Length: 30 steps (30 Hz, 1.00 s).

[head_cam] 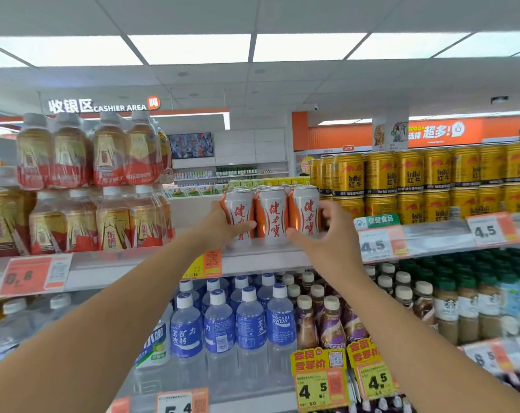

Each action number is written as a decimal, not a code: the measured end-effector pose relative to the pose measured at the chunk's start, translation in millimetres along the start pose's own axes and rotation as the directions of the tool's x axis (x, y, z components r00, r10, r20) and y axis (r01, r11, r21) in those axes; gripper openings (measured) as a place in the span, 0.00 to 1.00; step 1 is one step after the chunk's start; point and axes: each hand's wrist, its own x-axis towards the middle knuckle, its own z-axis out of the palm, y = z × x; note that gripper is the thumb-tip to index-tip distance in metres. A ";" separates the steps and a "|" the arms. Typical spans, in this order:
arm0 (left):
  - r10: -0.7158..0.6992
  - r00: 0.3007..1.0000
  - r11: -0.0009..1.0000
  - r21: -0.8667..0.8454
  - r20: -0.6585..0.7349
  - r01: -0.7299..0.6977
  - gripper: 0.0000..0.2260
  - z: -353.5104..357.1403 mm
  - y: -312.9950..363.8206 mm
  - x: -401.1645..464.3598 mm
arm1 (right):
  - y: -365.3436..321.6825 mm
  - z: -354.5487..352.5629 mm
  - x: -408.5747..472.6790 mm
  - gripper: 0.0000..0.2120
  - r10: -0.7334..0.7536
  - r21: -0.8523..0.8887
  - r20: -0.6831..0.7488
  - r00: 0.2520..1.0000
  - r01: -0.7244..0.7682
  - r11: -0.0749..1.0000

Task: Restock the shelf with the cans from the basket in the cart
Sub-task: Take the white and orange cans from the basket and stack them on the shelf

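Observation:
Three white-and-orange cans with red characters stand in a row on the top shelf (151, 262), more of the same behind them. My left hand (223, 226) wraps the left can (238, 208), thumb across its front. My right hand (327, 231) grips the right can (305, 210), thumb low on its front and fingers around its right side. The middle can (272, 214) stands between them, untouched. The cart and basket are out of view.
Shrink-wrapped packs of golden bottles (89, 180) stand left of the cans. Stacked gold Red Bull cans (407, 180) fill the shelf to the right. Blue-labelled water bottles (223, 326) and coffee bottles (330, 320) sit on the shelf below. Price tags line the shelf edges.

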 end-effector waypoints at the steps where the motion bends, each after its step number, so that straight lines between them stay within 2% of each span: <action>1: 0.011 0.999 1.000 0.027 -0.040 -0.010 0.35 -0.2 0.4 -1.8 | -0.9 2.3 9.2 0.46 0.010 -0.071 -0.046 0.999 -0.013 0.997; 4: 0.015 0.993 0.994 0.113 -0.119 -0.001 0.24 2.6 4.1 -8.3 | -4.2 15.2 35.6 0.64 0.163 -0.136 0.043 0.986 -0.156 0.978; 7: 0.026 0.992 0.991 0.136 -0.127 -0.008 0.24 7.9 6.3 -10.9 | -6.3 32.7 45.1 0.70 0.227 -0.232 0.088 0.970 -0.202 0.952; 13: 0.030 0.986 0.974 0.226 -0.165 0.008 0.25 9.0 9.6 -10.3 | -3.9 41.7 48.4 0.65 0.213 -0.244 -0.022 0.977 -0.212 0.946; 17: 0.053 0.980 0.965 0.264 -0.192 0.000 0.27 11.8 10.6 -9.7 | -5.1 40.2 52.3 0.67 0.219 -0.233 -0.015 0.976 -0.216 0.948; 20: 0.058 0.983 0.968 0.252 -0.172 -0.013 0.24 12.2 9.6 -10.5 | -5.3 39.6 53.4 0.67 0.229 -0.251 0.001 0.973 -0.221 0.942; 24: 0.071 0.979 0.970 0.242 -0.190 -0.024 0.22 14.6 8.8 -11.8 | 1.2 38.3 53.2 0.63 0.215 -0.203 0.017 0.977 -0.207 0.957; 26: 0.076 0.978 0.965 0.262 -0.196 -0.022 0.26 15.7 12.6 -14.8 | 2.5 33.8 49.0 0.61 0.184 -0.141 0.017 0.983 -0.180 0.974; 28: 0.084 0.959 0.941 0.339 -0.272 0.014 0.34 18.9 14.7 -28.3 | 2.8 25.3 33.9 0.59 0.131 -0.067 0.002 0.991 -0.130 0.989; 30: 0.169 0.867 0.929 0.370 -0.468 0.019 0.37 27.3 12.0 -58.9 | 6.9 8.3 3.8 0.52 0.027 -0.002 -0.042 0.999 -0.027 1.000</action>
